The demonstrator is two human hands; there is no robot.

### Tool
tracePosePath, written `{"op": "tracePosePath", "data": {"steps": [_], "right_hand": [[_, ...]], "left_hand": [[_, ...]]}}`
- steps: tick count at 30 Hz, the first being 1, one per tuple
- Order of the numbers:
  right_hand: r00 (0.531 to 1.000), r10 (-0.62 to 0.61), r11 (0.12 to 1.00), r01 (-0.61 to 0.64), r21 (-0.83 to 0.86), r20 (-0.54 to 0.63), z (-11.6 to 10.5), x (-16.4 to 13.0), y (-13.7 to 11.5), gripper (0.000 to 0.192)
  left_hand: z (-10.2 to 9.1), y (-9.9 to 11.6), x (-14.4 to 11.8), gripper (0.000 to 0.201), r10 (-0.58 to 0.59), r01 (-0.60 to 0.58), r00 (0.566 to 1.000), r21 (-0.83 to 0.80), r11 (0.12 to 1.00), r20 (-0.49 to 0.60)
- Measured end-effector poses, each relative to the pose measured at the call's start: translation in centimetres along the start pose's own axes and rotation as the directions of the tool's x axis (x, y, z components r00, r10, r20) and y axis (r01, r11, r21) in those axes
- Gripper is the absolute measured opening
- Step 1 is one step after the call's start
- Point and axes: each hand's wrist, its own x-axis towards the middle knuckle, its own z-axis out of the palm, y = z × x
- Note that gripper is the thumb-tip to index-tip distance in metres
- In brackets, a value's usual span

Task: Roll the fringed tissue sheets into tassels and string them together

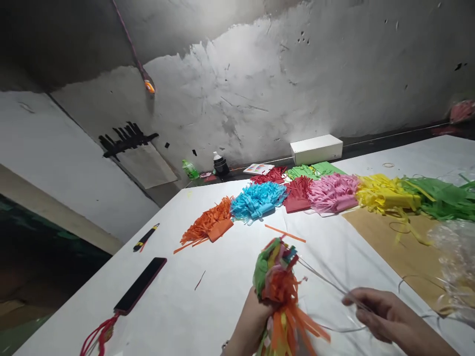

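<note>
My left hand (249, 316) is closed around a bundle of multicoloured fringed paper strips (277, 277), green, orange, pink and blue, held upright above the white table (208, 306). My right hand (378, 309) pinches a thin clear string (326, 282) that runs from the bundle out to the right. Loose orange strips hang down from the bundle below my left hand.
Piles of fringed paper lie in a row beyond: orange (210, 225), blue (256, 200), red (297, 193), pink (332, 193), yellow (384, 194), green (441, 197). A phone (140, 286) and a pen (145, 237) lie at left. A white box (316, 148) sits by the wall; brown cardboard (401, 247) and clear plastic (454, 257) lie at right.
</note>
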Motion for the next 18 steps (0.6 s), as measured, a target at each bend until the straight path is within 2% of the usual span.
{"op": "tracePosePath", "data": {"steps": [2,4,6,8,9,10,11,12,13,14,15,17,18], "right_hand": [[0.991,-0.129,0.956,0.116,-0.268,-0.033,-2.0,0.1,0.6,0.041],[0.944,-0.327,0.802,0.254,-0.541,-0.042,-3.3,0.4,1.7,0.030],[0.876,-0.482,0.607,0.343,-0.717,0.011,-3.1,0.4,2.6,0.018],[0.795,-0.575,0.359,0.458,-0.813,0.193,-1.2,-0.1,2.1,0.031],[0.732,-0.595,0.178,0.524,-0.833,0.333,0.2,-0.3,1.0,0.037],[0.675,-0.564,0.014,0.584,-0.811,0.476,1.7,-0.3,-0.5,0.036],[0.628,-0.541,-0.094,0.616,-0.783,0.559,3.0,-0.1,-2.5,0.032],[0.577,-0.534,-0.157,0.650,-0.743,0.618,3.9,0.5,-4.6,0.027],[0.579,-0.501,-0.158,0.670,-0.725,0.644,4.4,1.4,-6.6,0.025],[0.618,-0.460,-0.109,0.674,-0.731,0.638,4.4,2.5,-8.3,0.022],[0.669,-0.423,-0.016,0.668,-0.744,0.611,4.1,3.7,-9.3,0.020],[0.687,-0.391,0.038,0.677,-0.735,0.613,2.8,5.6,-9.1,0.020],[0.692,-0.375,0.048,0.678,-0.733,0.616,2.3,6.0,-8.1,0.021]], "left_hand": [[-1.4,0.5,0.2,0.039,-0.006,0.005,0.999,-0.011,1.000,-0.039],[-2.5,1.7,0.4,0.039,0.016,-0.014,0.997,0.025,1.000,-0.074],[-2.9,3.2,0.6,0.033,0.032,-0.023,0.994,0.088,0.996,-0.101],[-2.3,4.6,0.8,0.028,0.071,-0.049,0.993,0.210,0.977,-0.098],[-1.6,5.2,0.7,0.029,0.111,-0.088,0.992,0.328,0.941,-0.053],[-0.8,5.5,0.6,0.033,0.148,-0.144,0.989,0.464,0.874,0.027],[0.1,5.8,0.5,0.037,0.166,-0.213,0.977,0.588,0.780,0.134],[0.9,6.0,0.2,0.038,0.156,-0.284,0.957,0.676,0.679,0.246],[1.6,6.1,0.0,0.036,0.125,-0.351,0.929,0.720,0.599,0.349],[2.1,6.3,-0.4,0.033,0.081,-0.405,0.893,0.715,0.570,0.442],[2.2,6.6,-0.6,0.031,0.044,-0.445,0.851,0.675,0.589,0.523],[1.4,7.2,-0.9,0.031,0.011,-0.458,0.768,0.537,0.708,0.640],[0.5,7.5,-0.9,0.033,0.022,-0.427,0.751,0.459,0.779,0.660]]}}
